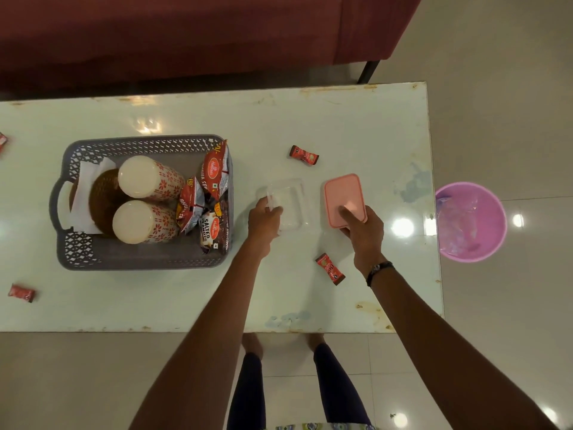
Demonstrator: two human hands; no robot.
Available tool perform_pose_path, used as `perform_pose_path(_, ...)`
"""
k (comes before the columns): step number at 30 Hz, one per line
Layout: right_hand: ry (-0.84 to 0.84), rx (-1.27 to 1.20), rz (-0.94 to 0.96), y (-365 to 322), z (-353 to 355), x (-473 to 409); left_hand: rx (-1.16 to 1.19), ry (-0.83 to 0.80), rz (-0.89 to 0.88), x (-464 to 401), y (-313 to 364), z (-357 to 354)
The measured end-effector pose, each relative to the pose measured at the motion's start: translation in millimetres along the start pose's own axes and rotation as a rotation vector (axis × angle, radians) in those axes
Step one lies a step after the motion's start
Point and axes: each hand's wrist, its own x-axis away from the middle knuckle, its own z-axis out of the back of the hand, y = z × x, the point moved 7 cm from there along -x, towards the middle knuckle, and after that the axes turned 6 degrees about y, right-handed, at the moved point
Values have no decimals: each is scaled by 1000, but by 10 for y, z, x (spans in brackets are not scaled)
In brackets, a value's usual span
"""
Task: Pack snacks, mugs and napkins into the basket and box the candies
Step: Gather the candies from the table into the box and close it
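A grey basket (93,147) on the white table holds two patterned mugs (148,180) lying on their sides, white napkins (81,197) and red snack packets (214,172). My left hand (263,221) grips the near-left edge of a clear plastic box (288,203), which looks empty. My right hand (362,234) holds the pink lid (342,193) flat on the table just right of the box. Red candies lie loose: one (304,155) behind the box, one (330,268) near my right wrist, one (21,292) at the front left, one (2,141) at the far left edge.
The table (310,119) ends just right of the lid. A pink bucket (471,221) stands on the floor beyond that edge. A dark red sofa (186,35) runs along the far side. My feet (252,344) are under the near edge.
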Motion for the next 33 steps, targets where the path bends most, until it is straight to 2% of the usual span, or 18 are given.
perform_pose_path(6, 149, 253, 129, -20, 73, -76, 71, 1, 10, 87, -12, 12)
perform_pose_path(10, 197, 339, 189, 53, 229, 87, 225, 77, 77, 259, -280, 89)
perform_pose_path(13, 84, 473, 208, 334, 271, 380, 257, 106, 118, 502, -609, 101)
perform_pose_path(17, -56, 678, 389, 591, 159, 707, 206, 59, 100, 726, -888, -1)
perform_pose_path(19, -86, 721, 413, 613, 107, 716, 177, 31, 78, 790, -921, -41)
perform_pose_path(21, -121, 709, 407, 579, 63, 685, 171, -36, 82, 845, -921, -98)
perform_pose_path(25, -252, 506, 430, 247, -91, 794, 274, -216, 50, 954, -727, -223)
perform_pose_path(27, -339, 450, 433, -5, -223, 881, 299, -143, -67, 954, -505, -153)
perform_pose_path(30, -494, 465, 446, -338, -461, 829, 303, 92, -224, 848, -162, 90)
perform_pose_path(31, -504, 478, 473, -456, -525, 757, 285, 149, -270, 791, -61, 162)
perform_pose_path(33, -422, 499, 547, -684, -618, 522, 181, 205, -357, 670, 104, 253)
